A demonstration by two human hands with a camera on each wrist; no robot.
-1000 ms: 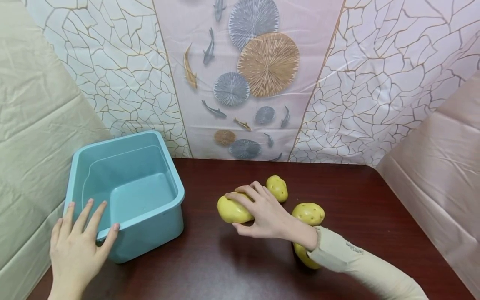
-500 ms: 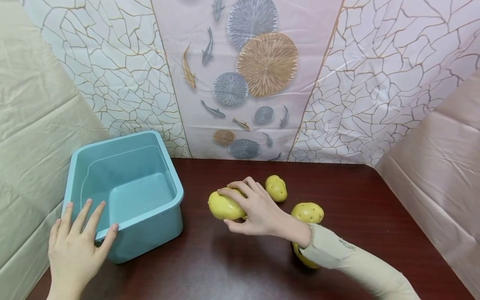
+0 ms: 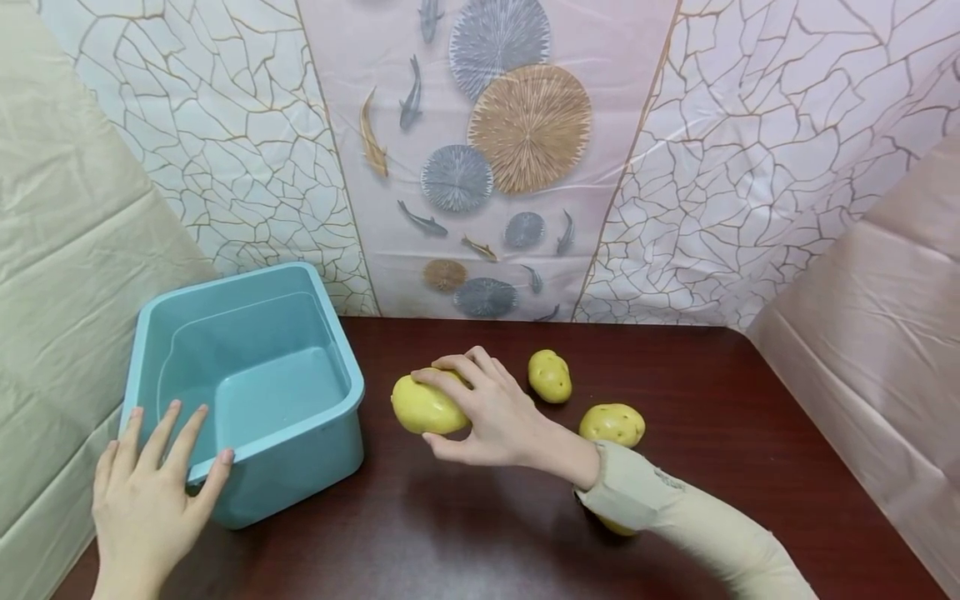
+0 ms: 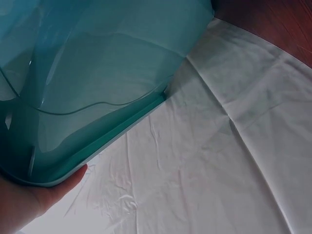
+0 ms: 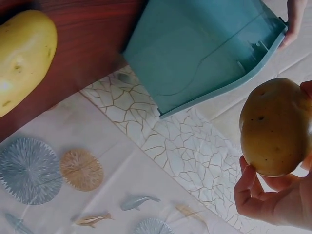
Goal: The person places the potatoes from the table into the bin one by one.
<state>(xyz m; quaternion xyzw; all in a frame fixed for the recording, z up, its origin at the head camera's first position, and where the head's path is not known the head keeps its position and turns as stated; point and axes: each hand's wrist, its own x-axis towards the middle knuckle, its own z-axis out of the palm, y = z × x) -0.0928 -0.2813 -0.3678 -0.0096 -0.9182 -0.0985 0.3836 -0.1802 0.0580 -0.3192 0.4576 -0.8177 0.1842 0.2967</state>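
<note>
The held potato [image 3: 423,406], lifted above the table [image 3: 712,400] right of the teal bin [image 3: 300,479], looks firm, smooth and moderately heavy, perhaps slippery; its broad middle should give the surest hold. The right hand [image 3: 498,417] pinches it, thumb near, fingers far. 3 more potatoes [image 3: 550,377] show rightward. The left hand [image 3: 146,492] lies spread at the bin's near-left corner.

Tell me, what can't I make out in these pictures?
Held potato, head view: one end is covered by the right grip.
Lowest potato, head view: mostly covered by the sleeve.
Blue bin, left wrist view: cut off by the top and left edges.
Upper-left potato, right wrist view: cut off by the left edge.
</note>
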